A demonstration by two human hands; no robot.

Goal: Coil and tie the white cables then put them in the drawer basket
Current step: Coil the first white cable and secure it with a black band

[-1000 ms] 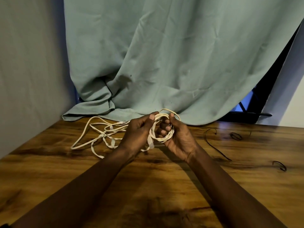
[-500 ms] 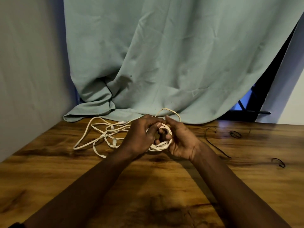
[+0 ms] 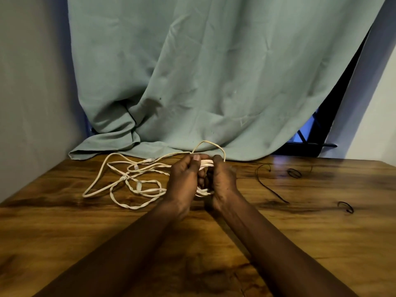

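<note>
The left hand (image 3: 184, 179) and the right hand (image 3: 221, 181) are pressed close together, fingers curled round the coil (image 3: 206, 164). Each grips one side of it, and the left thumb lies over the top strands. A second ago that coil stood as an open ring facing the camera, hung on the right fingers. Since then the hands have drawn in and turned palm to palm, so the ring is now squeezed into a flat bunch seen nearly edge-on, with only a few strands showing above and below the fingers. I take this to mean the turns made so far are being gathered and held tight, not that the winding is finished. One loop stands up just behind the coil, and most of the white cable (image 3: 139, 185) lies left of the coil in loose, crossing loops. It looks flat, ribbon-like and cream-white, with small lumps along it that may be connectors. Right of the coil lie a thin black cord (image 3: 270, 189) and, farther out, small black bands (image 3: 294, 173), likely meant for the tying. The wooden table (image 3: 85, 232) lies under the coil and a teal curtain (image 3: 214, 71) hangs behind it. No drawer basket is in view.
</note>
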